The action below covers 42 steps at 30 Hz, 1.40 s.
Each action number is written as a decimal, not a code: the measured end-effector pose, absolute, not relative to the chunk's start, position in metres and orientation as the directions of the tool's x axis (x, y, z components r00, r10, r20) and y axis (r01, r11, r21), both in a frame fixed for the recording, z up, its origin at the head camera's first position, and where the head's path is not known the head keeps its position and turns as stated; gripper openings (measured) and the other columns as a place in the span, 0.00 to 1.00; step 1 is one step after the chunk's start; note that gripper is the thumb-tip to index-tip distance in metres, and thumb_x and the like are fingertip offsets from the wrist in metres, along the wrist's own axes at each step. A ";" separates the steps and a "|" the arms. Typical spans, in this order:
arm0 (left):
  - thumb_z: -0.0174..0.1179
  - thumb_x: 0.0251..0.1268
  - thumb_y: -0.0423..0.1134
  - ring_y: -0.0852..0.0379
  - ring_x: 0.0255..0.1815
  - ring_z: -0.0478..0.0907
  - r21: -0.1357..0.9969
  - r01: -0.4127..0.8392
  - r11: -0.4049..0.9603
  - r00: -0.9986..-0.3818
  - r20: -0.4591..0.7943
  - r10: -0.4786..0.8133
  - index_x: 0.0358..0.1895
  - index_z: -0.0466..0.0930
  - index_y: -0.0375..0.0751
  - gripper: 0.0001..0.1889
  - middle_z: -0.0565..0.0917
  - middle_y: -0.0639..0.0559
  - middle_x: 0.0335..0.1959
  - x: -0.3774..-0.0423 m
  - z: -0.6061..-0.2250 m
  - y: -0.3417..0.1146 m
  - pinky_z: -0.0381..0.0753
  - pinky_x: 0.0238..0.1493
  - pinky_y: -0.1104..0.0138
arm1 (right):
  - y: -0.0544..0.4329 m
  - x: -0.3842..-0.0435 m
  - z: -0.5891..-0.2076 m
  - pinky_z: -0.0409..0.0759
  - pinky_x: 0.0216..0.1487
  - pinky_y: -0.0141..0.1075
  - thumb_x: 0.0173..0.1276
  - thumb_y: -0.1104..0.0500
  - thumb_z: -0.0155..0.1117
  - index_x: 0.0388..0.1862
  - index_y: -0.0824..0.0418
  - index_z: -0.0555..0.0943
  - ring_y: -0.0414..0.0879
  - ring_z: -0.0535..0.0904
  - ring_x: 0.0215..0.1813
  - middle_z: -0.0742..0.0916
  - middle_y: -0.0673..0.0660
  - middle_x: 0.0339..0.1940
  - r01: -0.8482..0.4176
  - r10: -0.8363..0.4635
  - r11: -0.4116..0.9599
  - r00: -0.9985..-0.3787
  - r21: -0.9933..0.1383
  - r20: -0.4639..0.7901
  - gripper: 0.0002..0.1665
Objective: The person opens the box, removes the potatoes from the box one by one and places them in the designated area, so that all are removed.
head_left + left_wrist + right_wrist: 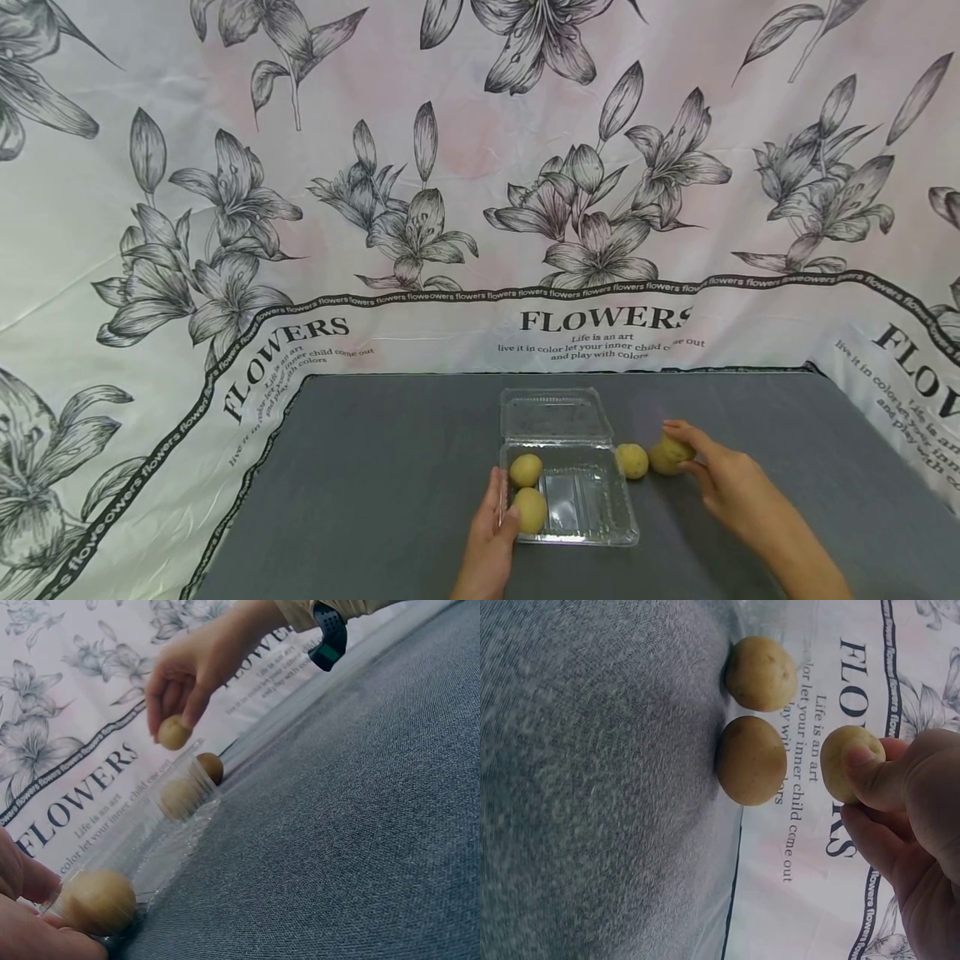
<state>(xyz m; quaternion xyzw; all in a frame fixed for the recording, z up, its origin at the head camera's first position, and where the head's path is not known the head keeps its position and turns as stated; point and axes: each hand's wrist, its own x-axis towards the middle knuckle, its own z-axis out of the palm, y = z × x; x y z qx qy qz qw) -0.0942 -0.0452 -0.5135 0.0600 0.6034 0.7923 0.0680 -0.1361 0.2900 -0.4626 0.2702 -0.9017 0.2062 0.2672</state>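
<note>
A clear plastic clamshell box [588,500] lies on the grey cloth with its lid [555,415] folded back. Inside, along its left side, are two small yellow potatoes, one farther back [525,471] and one nearer [532,510]. My left hand [491,533] grips the box's left wall, the thumb over the rim beside the nearer potato. My right hand [723,479] pinches another potato [847,761] between thumb and fingers, raised above the cloth. Below it, just right of the box, two more potatoes rest side by side, a paler one [761,673] and a browner one [751,761].
The grey cloth [375,483] covers the table. Behind it hangs a white and pink curtain [420,333] printed with flowers and lettering, which also borders the table at left and right. A dark band [328,637] circles my right wrist.
</note>
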 end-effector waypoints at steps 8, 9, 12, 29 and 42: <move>0.45 0.83 0.25 0.35 0.86 0.31 0.964 -0.045 -0.263 -0.984 0.003 0.178 0.82 0.33 0.21 0.37 0.38 0.28 0.85 -0.095 -0.511 -0.046 0.38 0.78 0.58 | 0.293 -0.137 -0.461 0.75 0.22 0.30 0.54 0.80 0.78 0.66 0.62 0.78 0.30 0.75 0.25 0.90 0.65 0.54 -0.558 -0.348 0.789 -0.750 -0.256 0.563 0.40; 0.45 0.83 0.26 0.35 0.86 0.31 0.964 -0.047 -0.261 -0.984 0.001 0.178 0.82 0.33 0.22 0.37 0.38 0.28 0.85 -0.095 -0.511 -0.046 0.38 0.78 0.59 | 0.293 -0.137 -0.460 0.76 0.22 0.31 0.54 0.80 0.78 0.66 0.63 0.78 0.30 0.75 0.25 0.90 0.65 0.55 -0.556 -0.344 0.791 -0.750 -0.256 0.565 0.40; 0.45 0.83 0.25 0.35 0.86 0.31 0.965 -0.046 -0.258 -0.984 0.000 0.176 0.82 0.33 0.22 0.37 0.38 0.28 0.85 -0.095 -0.511 -0.045 0.38 0.78 0.59 | 0.295 -0.137 -0.460 0.76 0.22 0.32 0.54 0.80 0.77 0.65 0.63 0.78 0.30 0.75 0.24 0.89 0.66 0.57 -0.539 -0.332 0.802 -0.761 -0.259 0.557 0.39; 0.44 0.84 0.26 0.34 0.85 0.30 0.967 -0.027 -0.255 -0.981 0.023 0.191 0.82 0.32 0.21 0.36 0.36 0.28 0.85 -0.094 -0.511 -0.045 0.39 0.78 0.62 | 0.305 -0.133 -0.464 0.77 0.23 0.37 0.59 0.78 0.75 0.65 0.62 0.77 0.35 0.78 0.24 0.91 0.67 0.47 -0.440 -0.271 0.853 -0.834 -0.281 0.481 0.35; 0.44 0.83 0.25 0.35 0.85 0.30 0.964 -0.030 -0.265 -0.983 0.020 0.182 0.82 0.33 0.21 0.36 0.37 0.28 0.85 -0.094 -0.513 -0.045 0.36 0.78 0.57 | 0.310 -0.133 -0.473 0.80 0.24 0.48 0.54 0.79 0.76 0.60 0.63 0.78 0.53 0.85 0.26 0.90 0.69 0.48 -0.426 -0.256 0.865 -0.830 -0.265 0.496 0.35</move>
